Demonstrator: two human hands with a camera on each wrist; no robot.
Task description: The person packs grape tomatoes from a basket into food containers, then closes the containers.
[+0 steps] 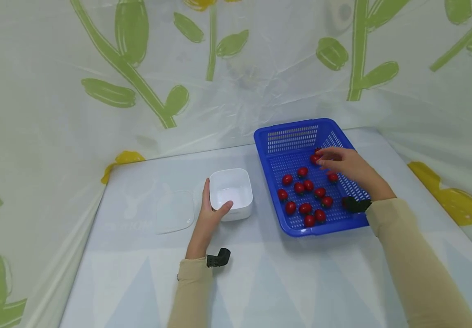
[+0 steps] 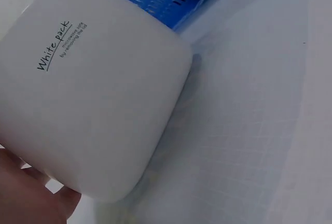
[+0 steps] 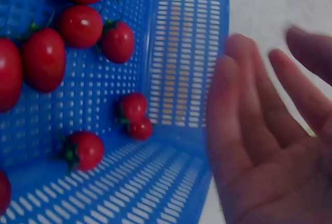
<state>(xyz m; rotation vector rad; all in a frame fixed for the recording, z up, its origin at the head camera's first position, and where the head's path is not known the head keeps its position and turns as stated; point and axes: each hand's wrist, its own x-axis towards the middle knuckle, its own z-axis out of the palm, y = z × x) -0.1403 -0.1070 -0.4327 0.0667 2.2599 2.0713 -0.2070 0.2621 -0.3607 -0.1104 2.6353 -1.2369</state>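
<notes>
A white square plastic food container (image 1: 237,213) stands lidless on the table, nothing visible inside. My left hand (image 1: 208,221) holds it at its near left corner, thumb at the near rim and fingers along the left side. Lettering shows on the container's wall (image 2: 104,105) in the left wrist view. To its right, a blue plastic basket (image 1: 334,227) carries several red cherry tomatoes (image 1: 299,188) with green stems. Over the basket's right side hovers my right hand (image 1: 352,168), fingers loosely bent. Nothing is visible in its grasp in the right wrist view.
A clear flat lid (image 1: 174,212) lies on the table left of the container. Behind the table hangs a pale sheet (image 1: 260,100) printed with green leaves. The basket's slotted walls (image 3: 181,63) rise around the tomatoes.
</notes>
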